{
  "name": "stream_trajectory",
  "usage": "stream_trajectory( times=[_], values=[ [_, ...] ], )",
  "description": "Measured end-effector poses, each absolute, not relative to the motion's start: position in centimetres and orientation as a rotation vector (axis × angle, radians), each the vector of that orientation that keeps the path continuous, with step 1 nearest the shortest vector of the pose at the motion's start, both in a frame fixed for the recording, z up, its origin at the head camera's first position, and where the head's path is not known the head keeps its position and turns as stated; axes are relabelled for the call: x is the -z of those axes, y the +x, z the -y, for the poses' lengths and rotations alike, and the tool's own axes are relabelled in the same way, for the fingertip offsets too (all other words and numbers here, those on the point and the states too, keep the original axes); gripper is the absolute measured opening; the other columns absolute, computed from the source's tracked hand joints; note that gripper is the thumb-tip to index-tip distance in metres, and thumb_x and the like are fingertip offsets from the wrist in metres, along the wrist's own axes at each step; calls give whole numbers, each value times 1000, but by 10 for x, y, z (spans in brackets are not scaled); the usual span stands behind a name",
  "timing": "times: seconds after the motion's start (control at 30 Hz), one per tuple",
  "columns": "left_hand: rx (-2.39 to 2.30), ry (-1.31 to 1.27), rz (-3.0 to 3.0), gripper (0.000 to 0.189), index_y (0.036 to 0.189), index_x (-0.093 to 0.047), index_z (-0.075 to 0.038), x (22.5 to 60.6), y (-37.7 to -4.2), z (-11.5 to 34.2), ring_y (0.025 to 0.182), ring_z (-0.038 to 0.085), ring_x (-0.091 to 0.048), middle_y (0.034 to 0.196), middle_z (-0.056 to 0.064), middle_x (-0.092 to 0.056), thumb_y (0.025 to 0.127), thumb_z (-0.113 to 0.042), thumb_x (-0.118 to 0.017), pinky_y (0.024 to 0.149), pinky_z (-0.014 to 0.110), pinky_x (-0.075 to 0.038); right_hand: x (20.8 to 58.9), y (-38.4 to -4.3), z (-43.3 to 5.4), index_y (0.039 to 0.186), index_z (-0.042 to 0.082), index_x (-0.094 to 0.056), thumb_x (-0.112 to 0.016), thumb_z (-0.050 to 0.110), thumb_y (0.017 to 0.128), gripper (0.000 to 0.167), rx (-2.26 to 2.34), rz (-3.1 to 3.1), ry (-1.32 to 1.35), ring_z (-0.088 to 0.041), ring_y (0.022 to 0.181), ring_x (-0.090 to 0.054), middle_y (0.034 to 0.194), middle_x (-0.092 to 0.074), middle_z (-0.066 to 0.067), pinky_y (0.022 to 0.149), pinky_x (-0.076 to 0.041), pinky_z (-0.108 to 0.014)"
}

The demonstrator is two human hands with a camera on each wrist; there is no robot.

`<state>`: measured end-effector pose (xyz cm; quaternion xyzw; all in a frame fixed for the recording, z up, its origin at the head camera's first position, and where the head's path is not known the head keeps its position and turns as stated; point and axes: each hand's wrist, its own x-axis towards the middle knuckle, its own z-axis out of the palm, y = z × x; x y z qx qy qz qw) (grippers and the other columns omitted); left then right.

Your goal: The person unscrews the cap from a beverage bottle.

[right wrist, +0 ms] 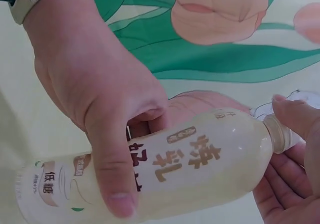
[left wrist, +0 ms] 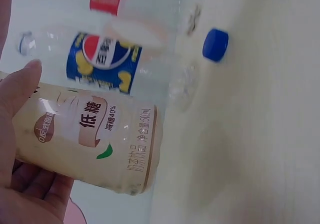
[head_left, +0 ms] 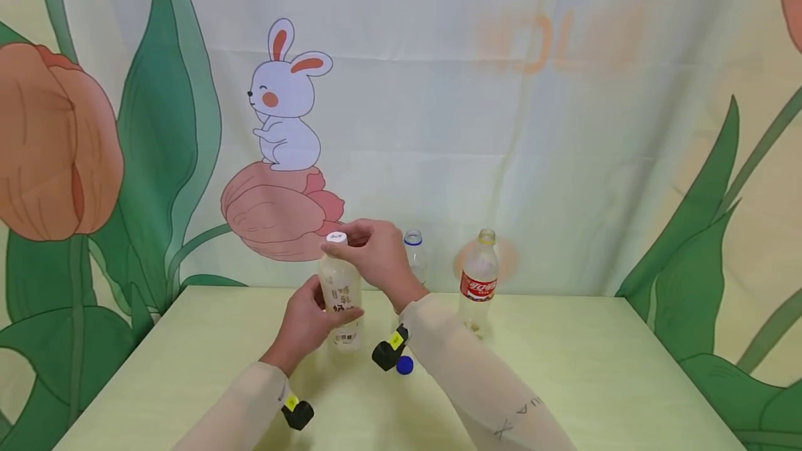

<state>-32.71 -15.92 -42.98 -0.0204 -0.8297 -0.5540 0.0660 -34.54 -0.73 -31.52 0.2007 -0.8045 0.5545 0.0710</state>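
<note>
A milk tea bottle [head_left: 341, 273] with a pale label stands upright in the head view, a little left of the middle. My left hand [head_left: 307, 322] grips its body, thumb across the front. At the top, my right hand [head_left: 379, 256] pinches the white cap [head_left: 336, 236] between thumb and fingers. The right wrist view shows the cap [right wrist: 286, 139] on the bottle's neck, with the right thumb over it. In the left wrist view the bottle's base [left wrist: 150, 154] looks slightly raised from the table, though contact is hard to judge.
An uncapped Pepsi bottle [left wrist: 102, 61] stands behind my right wrist. Farther right is an uncapped Coca-Cola bottle [head_left: 479, 284]. A blue bottle cap [head_left: 404, 365] lies on the pale table [head_left: 564, 367] near my right forearm. A printed curtain [head_left: 407, 124] hangs along the table's back edge.
</note>
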Motion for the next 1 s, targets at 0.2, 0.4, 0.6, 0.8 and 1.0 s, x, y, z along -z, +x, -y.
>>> stream_trajectory(
  times=[0.2,0.4,0.6,0.8,1.0],
  values=[
    [1685,-160,2470,72,136,-53,-15,421,-311,144,120,27,-66,131,5,-65,78,-32,-91,106,52,-54,310,-332,-16,105,18,-78,-87,34,83,29,-1666,2367,718,-13,86,-71,95,-77,2,74,-60,-27],
    [1659,-268,2418,67,129,-59,-16,421,-295,128,105,21,-69,118,1,-70,74,-30,-94,94,44,-60,310,-320,-41,102,18,-77,-88,34,81,28,-1654,2372,725,-15,85,-71,93,-77,1,74,-60,-30],
    [1720,-394,2350,64,125,-62,-15,421,-280,106,98,15,-70,113,1,-73,72,-23,-95,87,34,-60,312,-307,-67,98,20,-78,-90,33,79,25,-1676,2375,684,-19,84,-71,90,-76,0,71,-60,-32],
    [1747,-476,2329,63,122,-64,-18,423,-268,88,95,14,-69,108,-2,-73,70,-28,-97,86,32,-59,309,-293,-86,99,17,-79,-90,29,79,26,-1689,2376,667,-20,83,-71,90,-76,-2,72,-59,-33],
    [1738,-521,2305,59,119,-66,-24,426,-263,76,94,12,-69,106,-9,-72,69,-32,-96,86,29,-59,307,-283,-99,100,18,-79,-90,28,79,25,-1666,2380,683,-21,83,-70,91,-77,-1,75,-57,-34]
  ],
)
